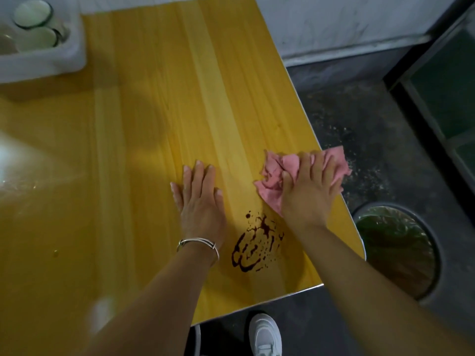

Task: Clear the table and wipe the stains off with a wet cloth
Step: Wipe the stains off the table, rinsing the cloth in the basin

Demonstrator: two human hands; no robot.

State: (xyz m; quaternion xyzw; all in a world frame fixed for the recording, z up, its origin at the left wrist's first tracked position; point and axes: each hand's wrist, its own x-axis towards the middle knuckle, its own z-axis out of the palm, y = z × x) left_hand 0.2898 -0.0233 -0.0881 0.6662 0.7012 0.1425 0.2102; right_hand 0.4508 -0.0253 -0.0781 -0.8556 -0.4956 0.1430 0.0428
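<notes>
- The clearing looks done on this part of the yellow wood-grain table [154, 98]. The dishes I can see, pale round cups [33, 14], sit in a white plastic tub [51, 62] at the far left corner. I judge the step in hand to be the wiping.
- The right hand [311, 191] holds a crumpled pink cloth [272, 181] down on the tabletop, close to the right edge. Its fingers [305, 163] are curled over the bunched fabric and the thumb digs into the folds on the left side.
- The cloth lies under that palm. It spills out to the left of the thumb, past the fingertips on the far side, and a little over the table's right edge. I cannot tell whether it is wet.
- The left hand [199, 196] lies flat on the bare wood, left of the cloth and apart from it. Its fingers [199, 173] are straight, close together and hold nothing. It seems to be bracing.
- A dark red-brown splattered stain [257, 245] sits between the two forearms, on the near side of the cloth and just short of touching it. It looks unwiped.
- As I see it, the next move calls for drawing the cloth toward the near edge, over the stain, with firm downward pressure. It should keep clear of the right edge, where a round lined bin [385, 204] stands on the floor.
</notes>
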